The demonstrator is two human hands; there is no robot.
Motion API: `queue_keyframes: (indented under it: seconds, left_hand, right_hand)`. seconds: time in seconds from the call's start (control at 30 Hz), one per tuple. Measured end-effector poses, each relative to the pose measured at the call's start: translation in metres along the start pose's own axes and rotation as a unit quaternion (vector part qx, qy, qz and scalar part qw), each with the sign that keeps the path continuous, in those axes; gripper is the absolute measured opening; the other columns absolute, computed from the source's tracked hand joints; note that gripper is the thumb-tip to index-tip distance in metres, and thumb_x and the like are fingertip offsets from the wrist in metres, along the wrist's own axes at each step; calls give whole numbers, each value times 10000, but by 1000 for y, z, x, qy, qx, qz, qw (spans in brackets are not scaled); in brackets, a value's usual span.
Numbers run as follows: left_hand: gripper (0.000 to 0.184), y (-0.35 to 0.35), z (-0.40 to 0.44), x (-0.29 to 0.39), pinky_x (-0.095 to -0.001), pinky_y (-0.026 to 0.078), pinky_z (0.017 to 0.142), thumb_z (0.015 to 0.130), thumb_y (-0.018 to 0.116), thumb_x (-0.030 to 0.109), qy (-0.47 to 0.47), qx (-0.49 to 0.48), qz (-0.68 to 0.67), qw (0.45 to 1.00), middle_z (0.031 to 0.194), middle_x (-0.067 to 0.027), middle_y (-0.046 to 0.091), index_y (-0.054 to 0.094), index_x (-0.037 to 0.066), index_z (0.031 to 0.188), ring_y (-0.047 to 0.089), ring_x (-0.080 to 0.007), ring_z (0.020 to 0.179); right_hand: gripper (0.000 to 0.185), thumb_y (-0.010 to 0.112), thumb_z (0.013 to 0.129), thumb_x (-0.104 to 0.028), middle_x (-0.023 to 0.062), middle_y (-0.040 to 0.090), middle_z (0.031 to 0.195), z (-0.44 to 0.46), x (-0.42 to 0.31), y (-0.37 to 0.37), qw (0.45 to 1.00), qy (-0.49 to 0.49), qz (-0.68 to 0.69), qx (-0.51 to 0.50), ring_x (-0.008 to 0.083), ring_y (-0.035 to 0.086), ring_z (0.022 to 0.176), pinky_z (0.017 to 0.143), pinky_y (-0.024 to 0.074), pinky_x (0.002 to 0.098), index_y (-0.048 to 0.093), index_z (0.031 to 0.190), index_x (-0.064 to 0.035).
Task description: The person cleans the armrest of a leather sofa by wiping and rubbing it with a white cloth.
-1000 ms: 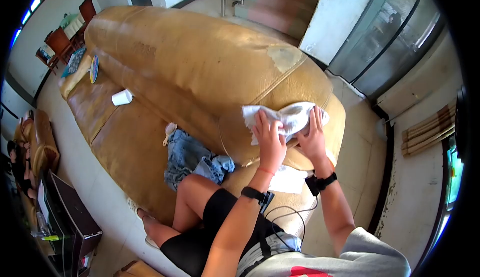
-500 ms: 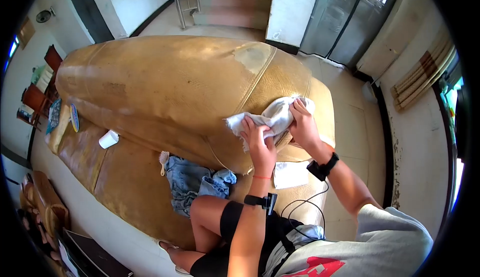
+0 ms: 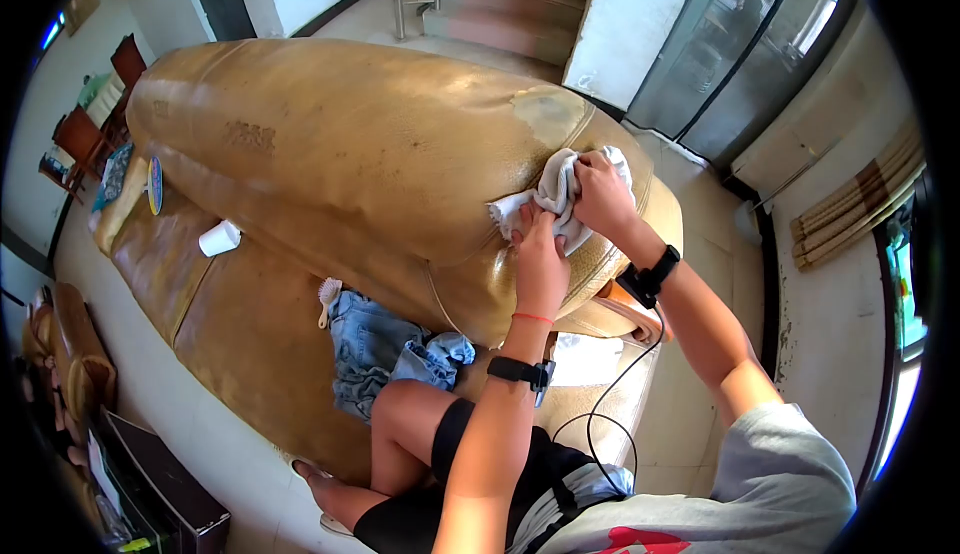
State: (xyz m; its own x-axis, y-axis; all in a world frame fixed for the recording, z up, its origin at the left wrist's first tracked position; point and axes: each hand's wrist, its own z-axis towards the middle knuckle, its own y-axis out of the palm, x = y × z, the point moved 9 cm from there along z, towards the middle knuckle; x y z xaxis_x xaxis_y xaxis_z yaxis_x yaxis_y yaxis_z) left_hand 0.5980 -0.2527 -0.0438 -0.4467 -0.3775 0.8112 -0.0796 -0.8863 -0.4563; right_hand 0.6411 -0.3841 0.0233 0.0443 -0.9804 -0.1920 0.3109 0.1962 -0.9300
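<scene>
A crumpled white cloth (image 3: 556,186) lies against the backrest of the tan leather sofa (image 3: 330,144), near its right end. My right hand (image 3: 603,196) is closed on the upper part of the cloth. Lower down and to the left, my left hand (image 3: 540,249) pinches the cloth's near side with its fingertips. Just above the cloth, a paler worn patch (image 3: 548,114) shows on the leather. Part of the cloth is hidden under both hands.
On the seat lie blue jeans (image 3: 380,349), a hairbrush (image 3: 328,299), a white cup on its side (image 3: 220,239) and a blue-and-yellow oval object (image 3: 155,186). A white sheet (image 3: 587,359) lies by the right armrest. A black cable (image 3: 620,384) hangs from my right wristband.
Both hands have moved up and to the right along the backrest with the cloth, which is now more bunched. The camera view has shifted and tilted slightly.
</scene>
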Motion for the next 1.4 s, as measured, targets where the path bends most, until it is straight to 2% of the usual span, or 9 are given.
queue_keyframes:
  seconds: [0.37,0.4,0.43,0.57,0.7,0.73,0.97,1.1,1.4]
  left_hand:
    - [526,16,-49,-9,-626,296,1245,892,642,-80,13,63,68,996,1502,-340,494,465,-117,1386,388,-490,1492]
    - [539,18,-60,-16,-621,299,1245,891,645,-78,11,64,62,996,1499,-350,489,461,-118,1396,397,-506,1475]
    - [552,14,-74,-20,-617,302,1245,890,647,-76,3,64,58,996,1497,-361,484,456,-119,1406,406,-522,1457]
    - [563,15,-92,-34,-613,318,1236,889,652,-68,-31,56,43,997,1500,-382,461,449,-122,1411,420,-573,1406]
    - [531,18,-92,-37,-619,322,1229,869,638,-94,-49,42,31,997,1501,-369,466,473,-115,1372,405,-568,1421]
    - [504,17,-88,-29,-626,314,1230,870,633,-87,-37,50,18,998,1517,-360,458,485,-106,1351,407,-558,1431]
    - [428,14,-9,50,-700,263,1211,816,696,-33,80,61,128,987,1565,-310,453,562,-20,1223,365,-490,1512]
    - [413,35,8,43,-711,248,1202,819,722,19,53,38,214,975,1586,-336,421,559,18,1198,328,-519,1523]
    - [542,36,-7,30,-729,241,1202,813,713,28,70,62,161,982,1586,-341,414,493,-52,1302,317,-509,1538]
  right_hand:
    - [470,710,783,-24,184,649,1374,-49,-48,18,991,-117,62,-31,372,627,1281,1038,558,402,676,1252,-13]
    - [468,713,789,-86,177,651,1387,-57,-51,40,983,-125,20,-131,324,584,1350,1149,486,453,707,1252,-18]
    - [497,704,811,-90,148,631,1451,-66,-73,30,974,-220,22,-55,306,536,1426,1233,399,492,689,1305,-46]
    - [566,675,859,-80,122,615,1492,-77,-85,36,973,-205,54,-90,273,487,1482,1290,318,488,628,1423,-94]
    - [603,711,800,-2,127,640,1464,-74,-78,34,957,-228,118,-136,274,512,1460,1279,326,503,649,1394,-80]
    - [634,726,763,27,142,661,1430,-72,-82,19,951,-255,116,-132,299,561,1414,1227,414,474,661,1386,-72]
    - [660,677,744,112,238,598,1468,-51,1,-46,985,-98,74,120,414,539,1407,1178,457,436,618,1397,27]
    - [703,590,712,50,288,526,1538,-13,58,3,990,-40,130,26,415,441,1490,1252,367,416,568,1413,108]
    - [721,591,730,35,249,495,1582,-10,21,11,991,-78,103,-27,352,417,1520,1228,407,392,555,1448,83]
